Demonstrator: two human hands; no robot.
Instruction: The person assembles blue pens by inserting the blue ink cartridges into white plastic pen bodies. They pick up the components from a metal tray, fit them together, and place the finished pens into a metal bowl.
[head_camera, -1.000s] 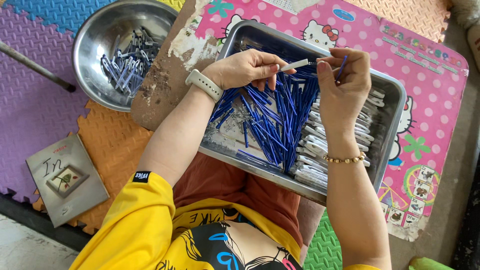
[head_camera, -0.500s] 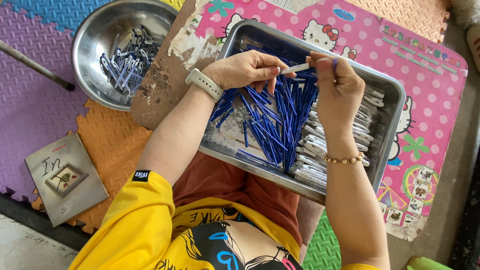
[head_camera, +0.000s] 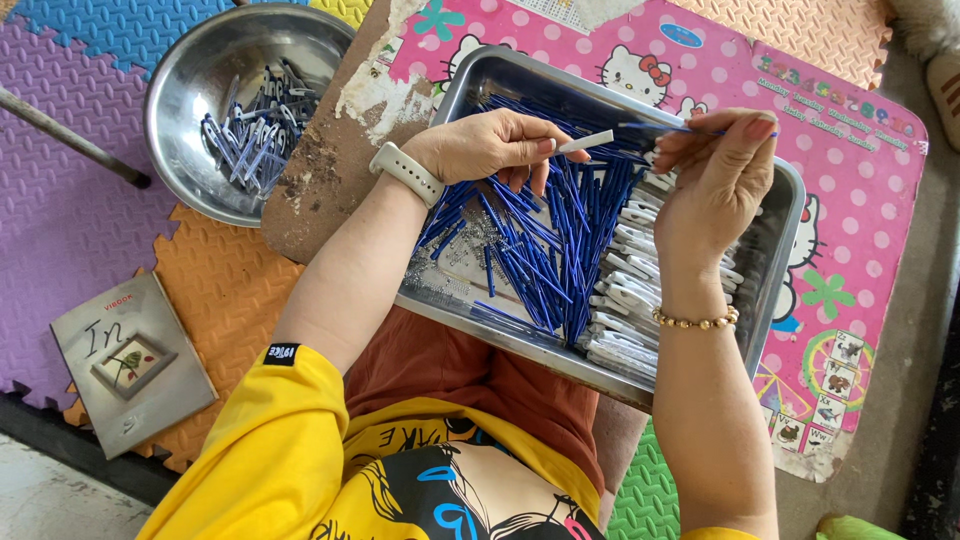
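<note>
A metal tray (head_camera: 775, 250) is sitting on the person's lap, full of blue sticks (head_camera: 560, 250) and white pieces (head_camera: 625, 300). Above it, the left hand (head_camera: 485, 145) is pinching a small white tube (head_camera: 585, 142) with closed fingers. The right hand (head_camera: 715, 175) is pinching a thin blue stick (head_camera: 655, 127), pointing it at the tube. Farther away, a round metal bowl (head_camera: 190, 75) is holding more sticks on the foam floor mats (head_camera: 60, 220).
</note>
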